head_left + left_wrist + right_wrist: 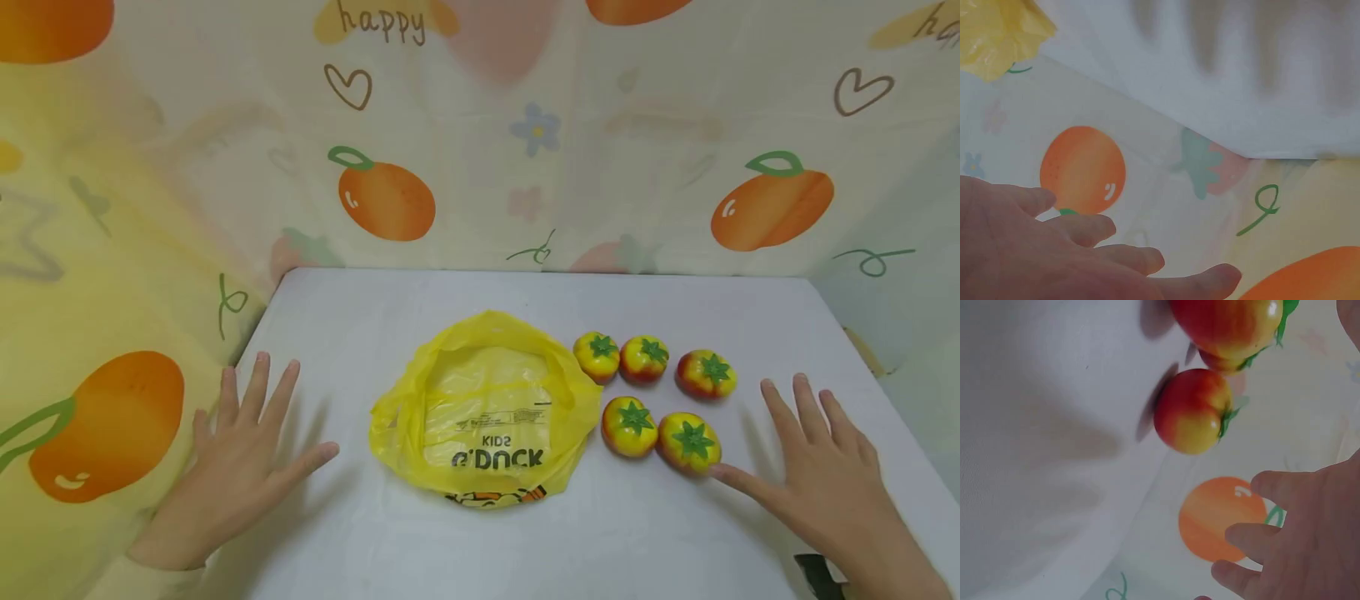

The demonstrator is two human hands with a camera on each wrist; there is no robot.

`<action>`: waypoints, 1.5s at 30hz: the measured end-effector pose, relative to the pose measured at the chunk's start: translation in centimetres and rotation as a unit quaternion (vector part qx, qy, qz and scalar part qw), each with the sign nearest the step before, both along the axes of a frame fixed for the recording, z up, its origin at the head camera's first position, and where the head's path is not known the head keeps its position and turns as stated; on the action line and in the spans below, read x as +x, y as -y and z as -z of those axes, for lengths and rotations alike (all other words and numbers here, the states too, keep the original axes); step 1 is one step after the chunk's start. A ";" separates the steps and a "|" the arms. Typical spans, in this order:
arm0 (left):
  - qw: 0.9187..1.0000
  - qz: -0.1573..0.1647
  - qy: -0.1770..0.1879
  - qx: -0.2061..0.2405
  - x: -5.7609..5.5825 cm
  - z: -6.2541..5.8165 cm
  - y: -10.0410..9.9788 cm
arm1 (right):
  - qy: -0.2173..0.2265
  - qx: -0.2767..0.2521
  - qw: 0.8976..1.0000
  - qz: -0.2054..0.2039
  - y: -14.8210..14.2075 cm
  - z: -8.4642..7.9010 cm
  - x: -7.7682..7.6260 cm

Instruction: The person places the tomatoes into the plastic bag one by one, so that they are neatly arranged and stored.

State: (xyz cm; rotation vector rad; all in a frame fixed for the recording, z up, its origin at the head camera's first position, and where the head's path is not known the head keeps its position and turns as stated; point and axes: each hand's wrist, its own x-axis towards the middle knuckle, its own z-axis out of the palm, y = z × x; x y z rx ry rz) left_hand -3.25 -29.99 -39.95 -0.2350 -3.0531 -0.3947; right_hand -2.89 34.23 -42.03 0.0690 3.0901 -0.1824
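A yellow plastic bag lies on the white table, its mouth spread wide and dark lettering printed on it. To its right are several tomato-like fruits, yellow and red with green star-shaped tops. My left hand hovers left of the bag with fingers spread, holding nothing. Beyond the fruits, on the right, my right hand is also spread and holds nothing; its thumb tip overlaps the nearest fruit in the head view. One fruit shows whole beyond the fingers in the right wrist view.
The white table ends at a back edge against a cloth backdrop printed with oranges, hearts and flowers. More of this cloth hangs at the left side. A black strap shows near the right wrist.
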 end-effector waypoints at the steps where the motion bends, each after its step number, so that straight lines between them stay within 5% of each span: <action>1: 1.000 0.003 -0.002 0.004 -0.1 -0.1 -0.2 | 0.001 -0.003 1.000 -0.002 0.2 0.0 0.0; 24: 0.993 0.062 0.062 0.083 -5.2 -0.7 -9.1 | 0.030 -0.012 0.999 -0.041 4.8 -0.4 -1.1; 32: 0.981 0.063 0.139 0.121 -7.2 -1.1 -10.4 | 0.045 -0.003 0.998 -0.049 5.3 -0.6 -1.3; 45: 0.976 0.092 0.146 0.129 -8.5 0.1 -11.0 | 0.031 -0.004 0.997 -0.064 6.3 -1.0 -1.4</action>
